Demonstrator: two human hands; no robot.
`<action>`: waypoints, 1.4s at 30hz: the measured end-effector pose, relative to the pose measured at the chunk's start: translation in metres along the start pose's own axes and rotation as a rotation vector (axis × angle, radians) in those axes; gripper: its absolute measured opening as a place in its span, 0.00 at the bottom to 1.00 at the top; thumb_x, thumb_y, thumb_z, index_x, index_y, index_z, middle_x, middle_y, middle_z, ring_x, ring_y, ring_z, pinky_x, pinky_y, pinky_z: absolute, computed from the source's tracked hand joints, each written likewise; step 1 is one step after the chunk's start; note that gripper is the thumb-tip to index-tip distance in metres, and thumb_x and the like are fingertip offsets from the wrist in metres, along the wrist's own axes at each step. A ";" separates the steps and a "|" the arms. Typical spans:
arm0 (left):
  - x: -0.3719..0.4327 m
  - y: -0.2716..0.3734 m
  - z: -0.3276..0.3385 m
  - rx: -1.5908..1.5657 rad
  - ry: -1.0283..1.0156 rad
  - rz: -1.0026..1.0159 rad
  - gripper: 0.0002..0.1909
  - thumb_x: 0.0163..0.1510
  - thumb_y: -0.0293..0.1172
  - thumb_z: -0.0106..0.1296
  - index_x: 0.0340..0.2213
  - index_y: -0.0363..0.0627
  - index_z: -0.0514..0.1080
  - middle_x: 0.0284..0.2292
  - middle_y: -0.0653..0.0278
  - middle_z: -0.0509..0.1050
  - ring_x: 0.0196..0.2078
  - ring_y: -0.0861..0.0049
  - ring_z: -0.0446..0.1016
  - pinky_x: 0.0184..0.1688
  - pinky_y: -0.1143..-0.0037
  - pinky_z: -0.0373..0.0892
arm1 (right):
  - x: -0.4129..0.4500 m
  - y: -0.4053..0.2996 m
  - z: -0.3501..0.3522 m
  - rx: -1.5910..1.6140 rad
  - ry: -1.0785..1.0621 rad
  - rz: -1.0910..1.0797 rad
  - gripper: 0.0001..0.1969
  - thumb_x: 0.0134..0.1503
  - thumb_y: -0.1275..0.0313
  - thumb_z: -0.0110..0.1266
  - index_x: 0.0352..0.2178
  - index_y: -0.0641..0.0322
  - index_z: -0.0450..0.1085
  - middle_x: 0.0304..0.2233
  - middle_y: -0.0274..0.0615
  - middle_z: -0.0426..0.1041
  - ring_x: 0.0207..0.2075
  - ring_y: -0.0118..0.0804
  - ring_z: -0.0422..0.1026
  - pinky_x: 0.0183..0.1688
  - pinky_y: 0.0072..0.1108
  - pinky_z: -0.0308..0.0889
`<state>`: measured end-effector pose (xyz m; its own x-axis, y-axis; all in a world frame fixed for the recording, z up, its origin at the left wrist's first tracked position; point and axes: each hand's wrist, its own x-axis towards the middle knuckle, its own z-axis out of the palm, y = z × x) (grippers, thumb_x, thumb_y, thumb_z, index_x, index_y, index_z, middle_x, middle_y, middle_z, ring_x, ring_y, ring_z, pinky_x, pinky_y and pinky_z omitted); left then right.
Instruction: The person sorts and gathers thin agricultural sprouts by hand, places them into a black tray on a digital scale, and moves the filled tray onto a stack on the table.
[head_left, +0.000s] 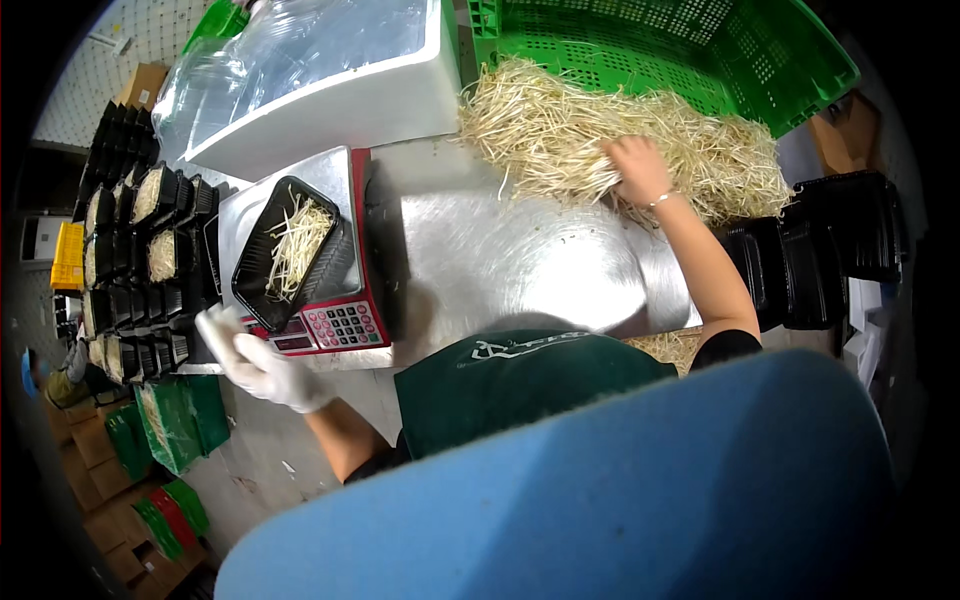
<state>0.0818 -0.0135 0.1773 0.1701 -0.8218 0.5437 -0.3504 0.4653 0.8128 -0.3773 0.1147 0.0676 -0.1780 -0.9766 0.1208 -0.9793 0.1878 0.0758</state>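
My right hand (640, 171), bare with a bracelet at the wrist, grasps some bean sprouts at the near side of a large heap of bean sprouts (540, 124). Its fingertips are partly hidden among the strands. My left hand (262, 369) wears a white glove and is held by the near left corner of a red digital scale (346, 327). Its fingers and thumb are apart, with nothing seen between them. On the scale's metal pan (330, 169) rests a black plastic tray (251, 262), set at a slant, with a small portion of sprouts (296, 251) inside.
A green perforated crate (757, 67) lies tipped behind the heap. Left of it stands a white foam box (375, 112) with clear plastic film (210, 97). Stacked sprout-filled trays (161, 255) crowd the left; black trays (847, 225) stand right. A steel tabletop (487, 255) lies between.
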 end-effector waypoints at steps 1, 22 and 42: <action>-0.012 0.000 0.006 -0.073 -0.199 0.023 0.18 0.54 0.24 0.36 0.46 0.31 0.62 0.45 0.55 0.66 0.48 0.72 0.63 0.53 0.73 0.56 | -0.002 0.006 -0.012 0.051 -0.029 0.076 0.27 0.39 0.71 0.56 0.44 0.54 0.61 0.37 0.40 0.66 0.40 0.42 0.66 0.46 0.30 0.59; -0.132 -0.078 0.109 -0.679 -0.725 -0.849 0.22 0.56 0.29 0.39 0.52 0.36 0.55 0.46 0.60 0.67 0.42 0.80 0.67 0.45 0.81 0.63 | -0.008 -0.157 -0.042 0.704 -0.269 0.260 0.26 0.38 0.57 0.54 0.36 0.66 0.65 0.32 0.52 0.71 0.34 0.47 0.71 0.37 0.31 0.67; -0.132 -0.090 0.043 -0.457 -0.825 -0.898 0.22 0.57 0.28 0.35 0.53 0.38 0.52 0.49 0.57 0.64 0.40 0.81 0.69 0.37 0.83 0.64 | -0.056 -0.084 -0.028 0.936 0.251 0.353 0.07 0.48 0.71 0.52 0.28 0.64 0.69 0.24 0.40 0.70 0.26 0.32 0.69 0.31 0.21 0.65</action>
<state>0.0510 0.0393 0.0237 -0.4902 -0.7851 -0.3786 -0.0391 -0.4142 0.9094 -0.2825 0.1561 0.0826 -0.5501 -0.8113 0.1981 -0.5772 0.1979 -0.7923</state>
